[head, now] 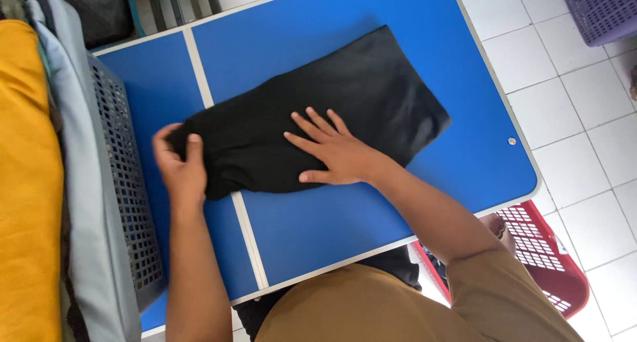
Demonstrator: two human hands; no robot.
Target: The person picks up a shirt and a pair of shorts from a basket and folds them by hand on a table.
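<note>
Garment [332, 96], black, soft knit, folded to a long slab lying slantwise across the blue table [371, 216]; one end under the hands, the other running up and away from them.

Right hand [335, 153]: flat on the cloth near its middle, palm down, fingers spread and apart, clamping nothing, only pressing.

Left hand [178, 163]: at the near-left end of the garment, fingers curled round the bunched edge, thumb on top; closed on the cloth. The two hands stand apart, both on the same piece.

Handling note, as a judgement: the fold goes best if the flat palm pins the middle firmly while the gripped end is carried over in one even sweep, edges matched, slack smoothed outward so no ridge is trapped.

Pale seam strip [225, 183]: runs between the two table panels, passing under the garment between the hands.

Grey perforated basket [126, 183]: just left of the left hand, with pale blue-grey cloth [73, 116] and yellow cloth [26, 183] over its far side.

Red basket [551, 256]: on the tiled floor [584, 116], below and right of the right arm.

Purple basket [600, 10]: far right, well apart.
</note>
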